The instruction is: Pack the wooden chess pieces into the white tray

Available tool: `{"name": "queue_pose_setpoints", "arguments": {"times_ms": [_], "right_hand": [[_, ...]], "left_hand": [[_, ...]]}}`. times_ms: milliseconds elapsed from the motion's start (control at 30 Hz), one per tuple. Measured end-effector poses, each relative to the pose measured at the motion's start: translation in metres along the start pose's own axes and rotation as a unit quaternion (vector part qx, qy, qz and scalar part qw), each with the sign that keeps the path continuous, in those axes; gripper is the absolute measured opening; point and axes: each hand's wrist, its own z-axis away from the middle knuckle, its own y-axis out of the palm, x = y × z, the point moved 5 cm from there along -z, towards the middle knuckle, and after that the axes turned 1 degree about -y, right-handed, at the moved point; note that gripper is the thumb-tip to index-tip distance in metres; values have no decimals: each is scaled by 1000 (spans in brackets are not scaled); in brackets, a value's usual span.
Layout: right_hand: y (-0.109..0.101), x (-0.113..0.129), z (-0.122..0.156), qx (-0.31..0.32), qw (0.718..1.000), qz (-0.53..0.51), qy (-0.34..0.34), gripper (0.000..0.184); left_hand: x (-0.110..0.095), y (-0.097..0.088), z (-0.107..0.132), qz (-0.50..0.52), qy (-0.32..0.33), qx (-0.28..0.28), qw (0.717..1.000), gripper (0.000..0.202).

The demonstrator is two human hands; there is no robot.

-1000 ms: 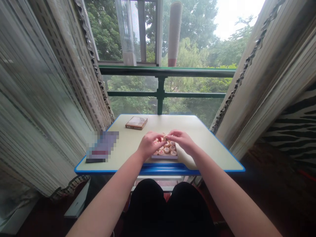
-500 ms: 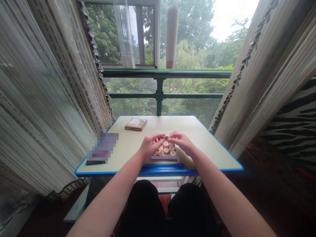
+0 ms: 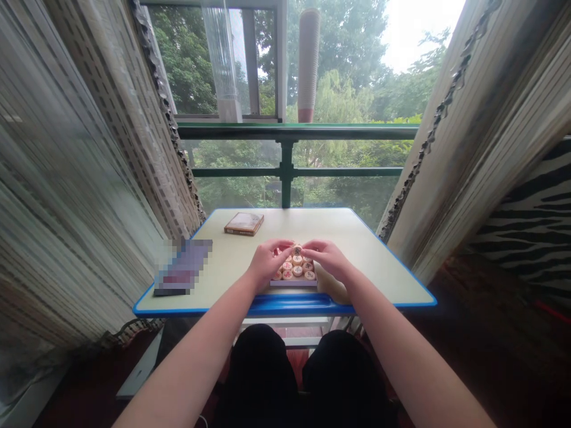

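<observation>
A shallow box point(image 3: 293, 283) near the table's front edge holds several round wooden xiangqi pieces with red and dark characters. One xiangqi piece point(image 3: 297, 251) with a dark character sits higher than the rest, between the fingertips of both hands. My left hand point(image 3: 267, 261) comes from the left side, its thumb and fingers curled around that piece's left edge and covering part of the box. From the right, my right hand point(image 3: 328, 257) has its fingertips closed at the piece's other edge. Pieces behind the fingers are partly hidden.
A flat brown box lid point(image 3: 244, 223) lies toward the table's back left. A pixelated dark item point(image 3: 185, 267) rests at the left edge. The pale table point(image 3: 375, 267) has a blue rim. Behind stands a green railing point(image 3: 286, 172), with curtains on both sides.
The view has shifted slightly, so everything sits a little further left. Both hands stay around the raised xiangqi piece, which has tilted slightly so its character shows more plainly.
</observation>
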Motion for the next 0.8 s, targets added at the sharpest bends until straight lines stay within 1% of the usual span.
{"name": "queue_pose_setpoints", "arguments": {"times_ms": [133,200,267,300,367,467,567,800], "right_hand": [[0,4,2,-7,997,65,-34,24],[2,5,2,-4,994,98,-50,24],[2,5,1,-6,990,130,-64,23],[1,5,1,-12,987,143,-71,23],[-2,5,1,-21,983,162,-90,20],[-2,8,4,10,974,190,-126,13],[1,11,9,52,958,238,-154,10],[17,16,14,120,920,316,-199,18]], "left_hand": [[5,5,1,69,-25,28,997,23],[3,8,2,52,-9,54,997,22],[1,10,3,13,11,63,998,22],[1,9,3,-5,15,55,998,23],[1,5,2,-31,15,17,999,24],[2,-1,0,-50,17,-28,998,24],[4,-3,0,-56,17,-40,997,23],[4,1,1,-82,24,-28,996,24]]}}
